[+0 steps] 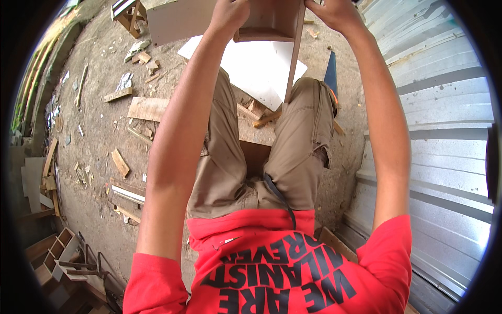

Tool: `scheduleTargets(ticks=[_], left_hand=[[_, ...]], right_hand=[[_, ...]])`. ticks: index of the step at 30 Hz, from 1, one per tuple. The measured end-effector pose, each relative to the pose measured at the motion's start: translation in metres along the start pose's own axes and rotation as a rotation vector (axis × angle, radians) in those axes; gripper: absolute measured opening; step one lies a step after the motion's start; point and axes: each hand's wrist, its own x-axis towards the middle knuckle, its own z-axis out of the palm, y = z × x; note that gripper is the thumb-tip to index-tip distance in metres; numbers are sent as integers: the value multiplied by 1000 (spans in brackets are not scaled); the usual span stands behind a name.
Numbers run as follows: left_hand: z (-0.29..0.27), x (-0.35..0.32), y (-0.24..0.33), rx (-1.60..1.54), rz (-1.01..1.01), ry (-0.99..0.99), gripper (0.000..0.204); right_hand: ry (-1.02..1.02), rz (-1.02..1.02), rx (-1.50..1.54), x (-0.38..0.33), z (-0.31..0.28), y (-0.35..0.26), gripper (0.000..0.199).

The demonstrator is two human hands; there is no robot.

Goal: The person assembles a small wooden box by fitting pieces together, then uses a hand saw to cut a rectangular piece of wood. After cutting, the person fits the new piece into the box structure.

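Note:
A brown wooden box-like piece (265, 23) with thin panel sides is at the top of the view, above my knees, and partly cut off by the upper edge. My left hand (231, 14) is closed on its left side. On the right, my right hand (330, 14) grips the edge of its long upright panel, its fingertips partly out of view. That panel's lower corner reaches down near my right knee. A pale flat panel (180, 22) extends left from behind my left hand. Under the piece lies a white board (253, 70).
A handsaw (330, 73) with a blue blade lies beyond my right knee. Wood offcuts (149, 109) and scraps litter the dirt floor at left. A corrugated metal wall (444, 110) runs along the right. Wooden frames (63, 248) are stacked at lower left; a small wooden stool (130, 18) stands at upper left.

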Motion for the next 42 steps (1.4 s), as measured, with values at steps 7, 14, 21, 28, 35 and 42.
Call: scheduleTargets(ticks=[7, 14, 21, 28, 35, 42], left_hand=[[5, -5, 10, -62, -36, -8, 90], [4, -3, 11, -32, -62, -4, 85], [-8, 2, 10, 94, -154, 17, 80], [-21, 0, 5, 146, -193, 66, 85], [-34, 4, -26, 46, -340, 126, 79], [-38, -20, -64, -52, -478, 146, 75]], right_hand=[[83, -1, 9, -6, 8, 14, 27], [155, -51, -19, -3, 15, 18, 40], [255, 339, 111, -29, -4, 31, 44], [354, 506, 463, -67, -21, 24, 37], [416, 609, 688, -83, -21, -12, 32], [421, 578, 657, -85, -19, -24, 41]])
